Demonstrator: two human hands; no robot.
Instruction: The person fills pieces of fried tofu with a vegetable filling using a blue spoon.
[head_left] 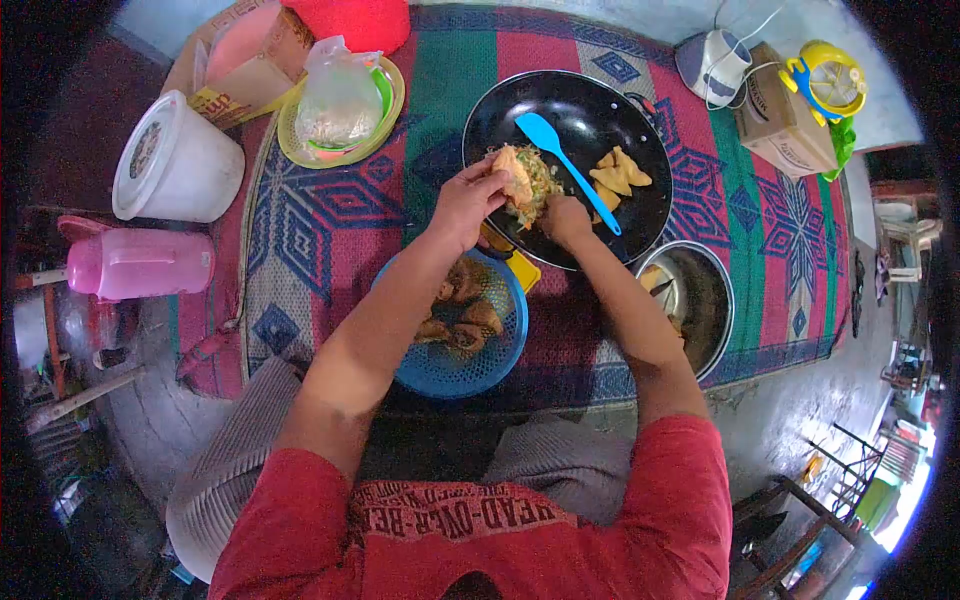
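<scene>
My left hand (467,205) holds a golden fried tofu piece (515,177) between thumb and fingers, above the near left side of a black wok (600,105). Just below and beside it lies a heap of shredded vegetable filling (545,178). My right hand (568,222) is closed at the right edge of this heap; its fingertips and anything in them are hidden. A blue spatula (568,165) lies across the wok, its handle passing right of my right hand. Several triangular tofu pieces (618,175) rest on the wok's right side.
A blue basket (523,318) with several browned pieces stands near my lap, partly under my left forearm. Right of my right forearm is a metal bowl (727,300). Around the patterned mat are a white bucket (190,165), a pink thermos (150,263), a yellow basket (395,105) and a cardboard box (785,125).
</scene>
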